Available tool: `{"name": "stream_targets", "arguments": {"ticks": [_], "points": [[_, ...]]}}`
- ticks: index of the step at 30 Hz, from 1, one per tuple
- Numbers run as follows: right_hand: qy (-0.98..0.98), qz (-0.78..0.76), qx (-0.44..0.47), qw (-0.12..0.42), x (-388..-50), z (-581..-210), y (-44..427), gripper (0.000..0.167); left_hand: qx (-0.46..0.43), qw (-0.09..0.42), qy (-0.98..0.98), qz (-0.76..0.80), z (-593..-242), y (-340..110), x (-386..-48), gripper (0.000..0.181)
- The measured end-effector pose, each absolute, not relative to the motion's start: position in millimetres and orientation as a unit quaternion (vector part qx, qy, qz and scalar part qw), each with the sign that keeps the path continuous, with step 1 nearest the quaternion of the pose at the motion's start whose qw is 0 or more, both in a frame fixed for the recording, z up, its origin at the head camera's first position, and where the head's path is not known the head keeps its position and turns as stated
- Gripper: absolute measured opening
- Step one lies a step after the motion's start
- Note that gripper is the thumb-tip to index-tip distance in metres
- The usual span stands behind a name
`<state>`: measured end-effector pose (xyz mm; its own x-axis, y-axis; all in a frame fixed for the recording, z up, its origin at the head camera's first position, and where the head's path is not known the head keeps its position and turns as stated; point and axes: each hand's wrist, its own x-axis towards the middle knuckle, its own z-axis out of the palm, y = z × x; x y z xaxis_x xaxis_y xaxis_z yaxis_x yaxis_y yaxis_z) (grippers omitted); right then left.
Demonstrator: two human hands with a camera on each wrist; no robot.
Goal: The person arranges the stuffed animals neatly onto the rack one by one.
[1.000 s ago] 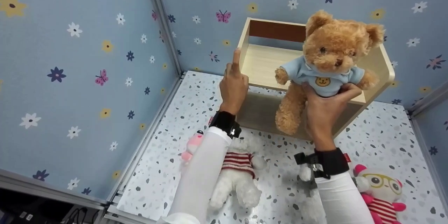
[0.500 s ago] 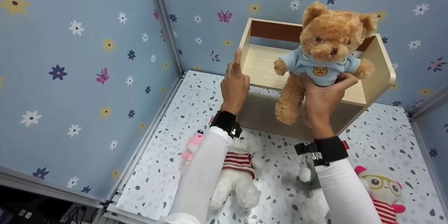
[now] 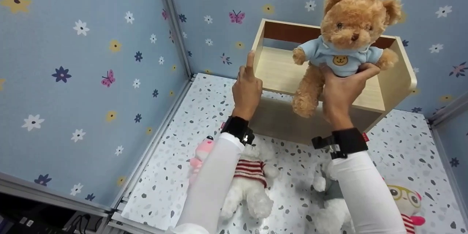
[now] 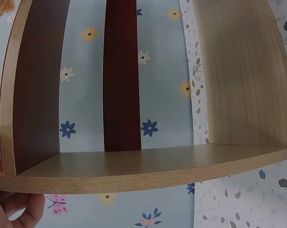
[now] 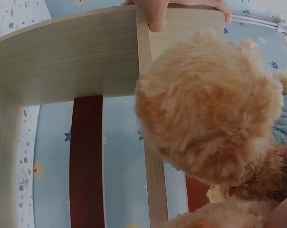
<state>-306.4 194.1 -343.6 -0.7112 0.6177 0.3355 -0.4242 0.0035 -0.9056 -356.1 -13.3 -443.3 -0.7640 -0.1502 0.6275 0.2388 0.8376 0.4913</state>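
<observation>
Nearest to the viewer, on the near side of the shelf [image 3: 279, 69], four plush toys are lying. To the near left of the shelf, a pink plush toy [image 3: 204, 148] is hiding partly behind the left sleeve [image 3: 210, 182]. Beside it, before the shelf's left half, a white plush toy [image 3: 249, 186] is wearing a red-striped top, and its head is hard to make out. Before the shelf's right half, a grey and white plush toy [image 3: 331, 193] is disappearing partly under the right sleeve [image 3: 369, 190]. To the near right of the shelf, a plush toy with yellow glasses [image 3: 406, 197] is also being covered in part by this sleeve.

Farther, the left hand [image 3: 247, 93] is gripping the shelf's left side panel: the index finger is pointing straight along the panel, while thumb and other fingers are pinching the board from its two sides. The right hand [image 3: 340, 91] is holding the teddy bear [image 3: 354, 25] by its lower body, with thumb and fingers curling around it. The bear is facing the viewer, upright, before the shelf's right half; whether it is touching the shelf, I cannot tell. One leg is hanging down; the other is hiding behind the hand.

The shelf's upper level is showing pale board; its lower level is lying in shade, its contents unclear. Behind the shelf, a blue flowered wall [image 3: 219, 3] is standing.
</observation>
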Motion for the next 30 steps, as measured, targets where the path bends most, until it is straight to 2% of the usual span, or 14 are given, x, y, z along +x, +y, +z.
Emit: {"name": "stream_targets", "arguments": {"ticks": [22,30], "points": [[-0.67,0.629,-0.093,0.383,-342.6,-329.4,191.0,0.078,-0.024,0.351,-0.893,-0.279,-442.0,-15.4,-355.8,0.092],[-0.666,0.636,-0.105,0.375,-351.5,-317.7,191.9,0.079,-0.024,0.33,-0.896,-0.295,-441.4,-13.0,-355.0,0.093]]}}
